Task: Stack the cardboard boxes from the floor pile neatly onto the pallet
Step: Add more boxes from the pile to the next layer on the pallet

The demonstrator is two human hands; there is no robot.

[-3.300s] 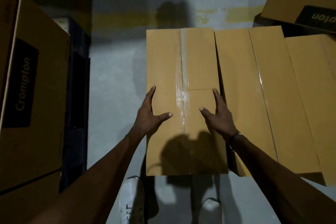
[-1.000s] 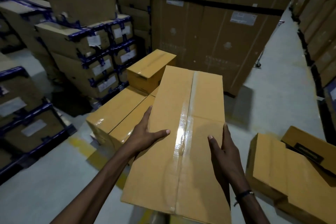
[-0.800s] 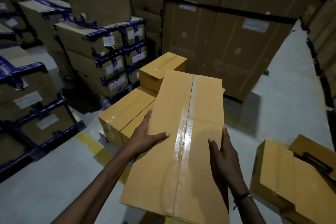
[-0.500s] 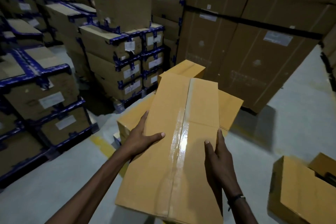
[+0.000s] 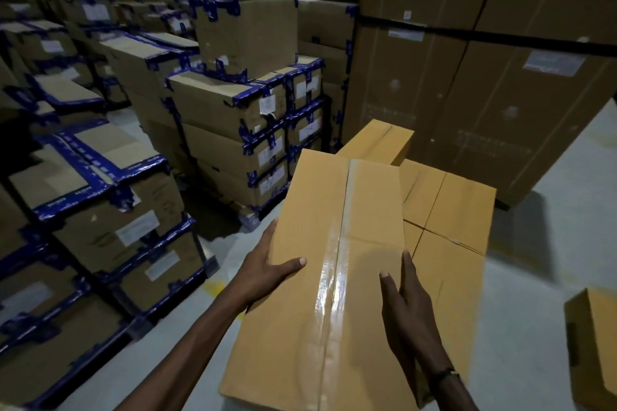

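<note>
Gripped on both edges by left hand [image 5: 267, 269] and right hand [image 5: 405, 304]: taped cardboard box [image 5: 320, 277], no legible print. Beyond, stacked boxes [image 5: 444, 210].

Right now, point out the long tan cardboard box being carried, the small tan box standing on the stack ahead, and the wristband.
Long tan cardboard box [image 5: 320, 277]: head view, taped top seam.
Small tan box [image 5: 374, 140]: head view, top face.
Wristband [image 5: 445, 374]: head view, band on right wrist.

A long box [image 5: 330, 294] sits centre between left hand [image 5: 263, 272] at nine and right hand [image 5: 405, 305] at three, stacked boxes [image 5: 444, 210] behind at one, taped cartons [image 5: 233, 117] at ten.
</note>
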